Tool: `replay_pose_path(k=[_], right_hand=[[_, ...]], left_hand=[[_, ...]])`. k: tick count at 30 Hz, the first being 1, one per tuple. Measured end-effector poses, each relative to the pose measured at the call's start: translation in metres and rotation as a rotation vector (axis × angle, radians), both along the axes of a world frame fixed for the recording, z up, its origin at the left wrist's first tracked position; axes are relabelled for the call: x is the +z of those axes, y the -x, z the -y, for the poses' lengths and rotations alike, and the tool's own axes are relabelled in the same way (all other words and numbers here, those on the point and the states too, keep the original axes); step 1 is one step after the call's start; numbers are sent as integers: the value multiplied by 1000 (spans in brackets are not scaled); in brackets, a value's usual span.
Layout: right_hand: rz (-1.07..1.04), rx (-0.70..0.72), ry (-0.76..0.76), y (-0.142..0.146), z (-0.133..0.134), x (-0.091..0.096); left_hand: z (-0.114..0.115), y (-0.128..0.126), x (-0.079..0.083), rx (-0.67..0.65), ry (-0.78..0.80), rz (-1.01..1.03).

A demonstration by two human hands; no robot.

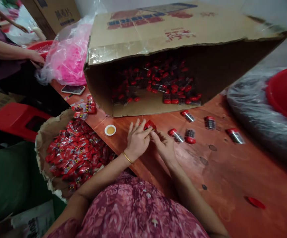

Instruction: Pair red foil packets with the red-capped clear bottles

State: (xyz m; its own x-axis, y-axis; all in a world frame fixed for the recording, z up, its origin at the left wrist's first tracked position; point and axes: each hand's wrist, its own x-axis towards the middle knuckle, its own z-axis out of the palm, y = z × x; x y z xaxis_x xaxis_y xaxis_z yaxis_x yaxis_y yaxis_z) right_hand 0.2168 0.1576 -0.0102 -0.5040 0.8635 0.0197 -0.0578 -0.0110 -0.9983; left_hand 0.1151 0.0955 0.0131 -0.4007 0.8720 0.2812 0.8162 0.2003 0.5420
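Head view: both hands meet at the near worktop edge.
Left hand (137, 138): pinching a small red-capped packet (149, 125).
Right hand (164, 145): fingers closed on it.
Worktop (227, 172): reddish wood, tipped cardboard box (158, 39) far.

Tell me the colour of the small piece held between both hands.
Red, seen in the head view: the small piece sits between the left hand and right hand.

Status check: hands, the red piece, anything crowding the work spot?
Left hand and right hand both pinch one small red packet. Loose packets right of it; small cup left. Tipped carton behind.
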Motion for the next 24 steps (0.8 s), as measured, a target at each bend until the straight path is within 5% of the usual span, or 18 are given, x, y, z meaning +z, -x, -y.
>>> replay_pose_path(k=[3, 6, 10, 19, 24], right_hand=[[-12, -70, 44, 0, 0, -6], [8, -116, 20, -6, 0, -8], [63, -164, -88, -10, 6, -5], [300, -85, -343, -8, 18, -3], [530, -104, -506, -38, -17, 0]], left_hand=[[3, -6, -1, 13, -26, 197], [4, -9, -7, 76, -49, 616], [6, -16, -11, 4, -83, 1163], [5, -18, -3, 186, -103, 1540], [2, -5, 1, 291, -98, 1551]])
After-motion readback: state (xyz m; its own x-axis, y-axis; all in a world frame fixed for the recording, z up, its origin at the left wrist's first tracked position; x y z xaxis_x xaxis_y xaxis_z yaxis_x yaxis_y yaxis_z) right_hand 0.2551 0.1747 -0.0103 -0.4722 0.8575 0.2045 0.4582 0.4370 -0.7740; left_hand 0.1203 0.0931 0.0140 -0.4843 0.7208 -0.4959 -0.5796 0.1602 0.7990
